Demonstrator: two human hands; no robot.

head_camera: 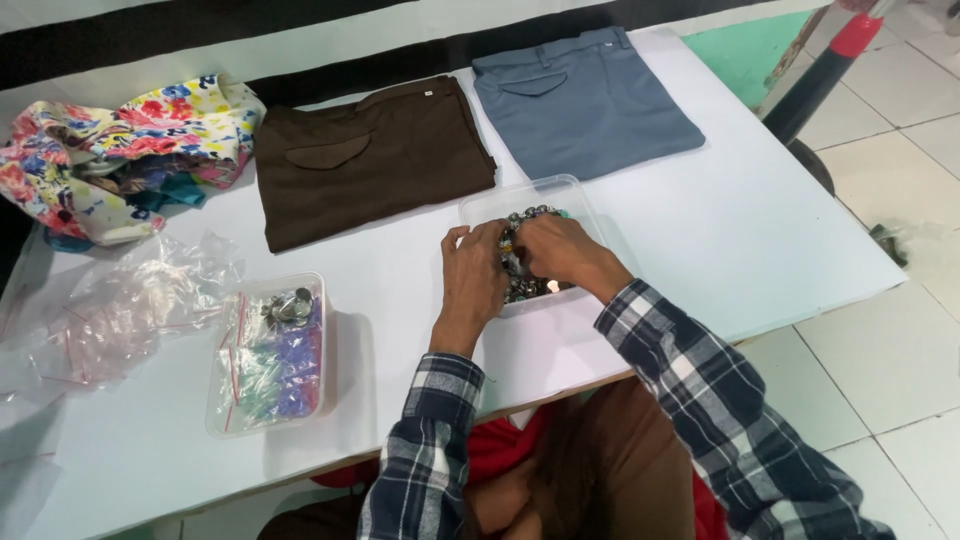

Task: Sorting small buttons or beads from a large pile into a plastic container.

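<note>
White desk (760,230), items as seen from beside the seated person. Clear plastic tub (520,198), rectangular, lidless, standing near the middle of the desk just in front of the two folded garments; it holds a heap of small metal buttons (528,290), silver and dark with a few greenish ones. Left hand (473,272): fingers curled, resting at the tub's left rim with fingertips down among the buttons; whether it has pinched any one piece cannot be told. Right hand (560,250): palm down over the tub, fingers bent into the heap and touching the left hand's fingertips; its grip is hidden by its own back, so what it holds cannot be told. Both forearms in plaid sleeves, navy and white. Brown trousers (370,160), folded flat, back pocket flap uppermost, behind and left of the tub. Grey-blue trousers (585,100), folded likewise, just beside the brown pair on its right. Floral fabric bundle (120,150), crumpled, at the desk's far left corner. Empty clear plastic bags (120,300), crinkled, below the bundle. Second clear tub (270,355), near the front edge, well apart from the hands, filled with small zip bags of purple and pale fittings and a few metal pieces on top.
</note>
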